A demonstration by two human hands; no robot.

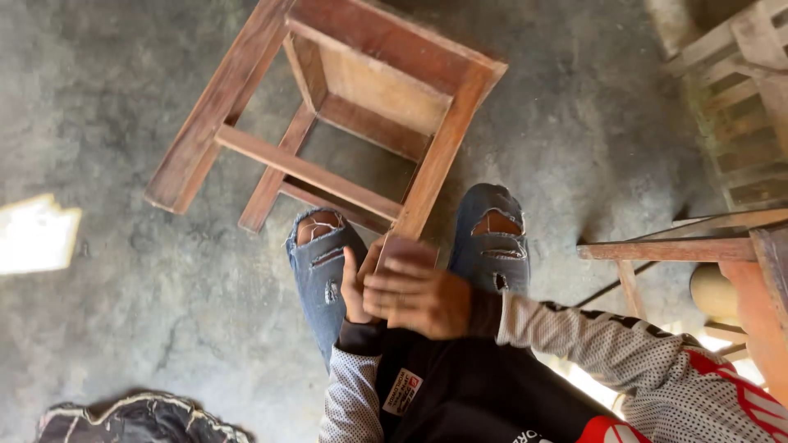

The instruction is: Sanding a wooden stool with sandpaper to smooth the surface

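Both hands on stool leg (blurry, prob. gripping)

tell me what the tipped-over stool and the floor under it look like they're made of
The reddish-brown tipped-over stool: wood, seemingly stained and worn, with visible grain and paler bare patches on the legs. The grey floor: probably rough concrete, matte, mottled and cracked.

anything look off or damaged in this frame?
The wooden stool is tipped over, legs toward the person, one leg end at the hands. The right hand and left hand close on a small reddish block against that leg. The jeans are ripped at both knees.
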